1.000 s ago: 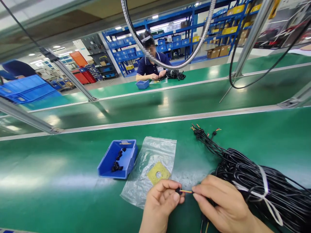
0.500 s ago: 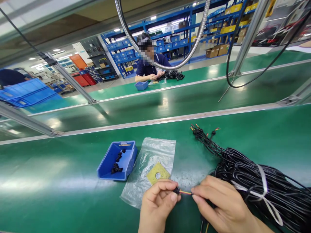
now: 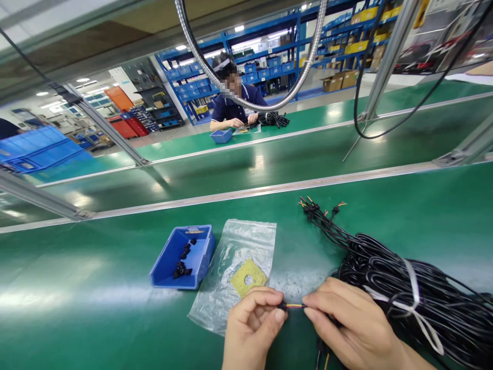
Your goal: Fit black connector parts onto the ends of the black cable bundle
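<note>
head view: wire end [image 3: 295,306] between both hands [image 3: 304,324]

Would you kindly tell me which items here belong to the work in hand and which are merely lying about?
In hand:
left hand pinching a small black connector
right hand gripping the coloured wire ends
black cable bundle
blue bin of black parts

Lying about:
clear plastic bag
yellow square pad

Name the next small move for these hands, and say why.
Probably push the wires fully into the connector. The left hand pinches the small black connector; the right hand pinches the coloured wires beside it, and bare wire still shows between them.
</note>
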Action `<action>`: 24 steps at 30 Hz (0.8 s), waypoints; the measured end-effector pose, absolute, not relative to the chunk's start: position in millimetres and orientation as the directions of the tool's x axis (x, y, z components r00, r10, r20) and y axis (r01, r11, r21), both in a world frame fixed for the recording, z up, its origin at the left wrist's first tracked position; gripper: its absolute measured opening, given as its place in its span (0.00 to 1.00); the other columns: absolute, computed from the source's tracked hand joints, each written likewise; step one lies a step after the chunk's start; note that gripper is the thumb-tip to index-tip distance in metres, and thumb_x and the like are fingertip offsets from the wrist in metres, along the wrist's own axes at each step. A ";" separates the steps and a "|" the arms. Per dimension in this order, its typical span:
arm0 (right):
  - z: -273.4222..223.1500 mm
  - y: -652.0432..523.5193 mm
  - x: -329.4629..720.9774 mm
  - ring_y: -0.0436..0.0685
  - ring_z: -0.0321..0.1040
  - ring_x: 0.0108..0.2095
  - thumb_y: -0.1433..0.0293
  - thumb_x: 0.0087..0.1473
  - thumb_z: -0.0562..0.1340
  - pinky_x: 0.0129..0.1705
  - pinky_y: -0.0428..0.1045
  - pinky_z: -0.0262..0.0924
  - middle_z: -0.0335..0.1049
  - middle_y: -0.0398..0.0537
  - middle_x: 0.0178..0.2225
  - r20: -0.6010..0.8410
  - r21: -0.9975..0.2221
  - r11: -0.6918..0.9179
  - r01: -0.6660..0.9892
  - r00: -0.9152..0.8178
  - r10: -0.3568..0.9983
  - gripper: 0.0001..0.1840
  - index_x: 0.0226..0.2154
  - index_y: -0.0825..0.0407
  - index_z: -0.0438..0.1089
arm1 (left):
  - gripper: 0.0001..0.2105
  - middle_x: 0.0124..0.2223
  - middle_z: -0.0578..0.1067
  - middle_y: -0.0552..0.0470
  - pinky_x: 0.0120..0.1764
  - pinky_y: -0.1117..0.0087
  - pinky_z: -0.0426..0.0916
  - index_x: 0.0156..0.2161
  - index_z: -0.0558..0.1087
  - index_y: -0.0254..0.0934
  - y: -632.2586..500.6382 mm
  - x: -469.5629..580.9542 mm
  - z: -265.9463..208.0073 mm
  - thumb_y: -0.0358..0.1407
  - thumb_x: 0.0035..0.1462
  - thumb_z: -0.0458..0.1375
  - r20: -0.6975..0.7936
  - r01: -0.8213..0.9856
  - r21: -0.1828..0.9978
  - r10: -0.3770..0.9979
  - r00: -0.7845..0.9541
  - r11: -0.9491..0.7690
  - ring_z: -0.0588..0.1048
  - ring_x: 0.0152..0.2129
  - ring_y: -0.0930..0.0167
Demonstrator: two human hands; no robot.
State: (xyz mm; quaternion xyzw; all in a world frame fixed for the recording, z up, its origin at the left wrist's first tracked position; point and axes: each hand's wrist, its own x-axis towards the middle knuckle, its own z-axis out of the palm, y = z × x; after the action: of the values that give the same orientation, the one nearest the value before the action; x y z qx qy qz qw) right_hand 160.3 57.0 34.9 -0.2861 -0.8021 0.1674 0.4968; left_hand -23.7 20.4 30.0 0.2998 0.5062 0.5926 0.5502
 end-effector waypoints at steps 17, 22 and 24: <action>34.5 56.9 158.7 0.51 0.68 0.27 0.80 0.61 0.61 0.29 0.46 0.66 0.72 0.47 0.28 0.711 -0.539 0.773 0.334 -0.312 0.630 0.07 0.40 0.56 0.72 | 0.11 0.32 0.80 0.52 0.30 0.78 0.76 0.29 0.84 0.35 20.5 -21.6 32.1 0.36 0.39 0.78 -0.288 -0.484 0.849 0.953 -0.093 0.210 0.80 0.25 0.75; 36.4 56.7 157.9 0.51 0.68 0.27 0.80 0.61 0.61 0.28 0.46 0.66 0.72 0.47 0.28 0.713 -0.537 0.771 0.343 -0.304 0.632 0.07 0.40 0.56 0.72 | 0.12 0.30 0.82 0.52 0.29 0.78 0.76 0.29 0.83 0.35 20.5 -21.9 32.2 0.34 0.37 0.79 -0.310 -0.518 0.824 0.948 -0.075 0.229 0.81 0.23 0.74; 37.4 57.1 157.6 0.50 0.68 0.27 0.80 0.62 0.60 0.28 0.45 0.66 0.72 0.47 0.28 0.720 -0.529 0.774 0.348 -0.300 0.626 0.07 0.40 0.56 0.72 | 0.12 0.29 0.82 0.53 0.29 0.78 0.76 0.29 0.83 0.35 20.5 -22.2 32.0 0.34 0.37 0.79 -0.319 -0.534 0.810 0.946 -0.055 0.242 0.81 0.24 0.74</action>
State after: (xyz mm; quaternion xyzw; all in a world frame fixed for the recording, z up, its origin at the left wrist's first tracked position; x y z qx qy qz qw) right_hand 157.6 57.1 37.4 -0.3064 -0.7944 0.1377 0.5060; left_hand -22.2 20.5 32.0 0.2295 0.4488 0.5712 0.6478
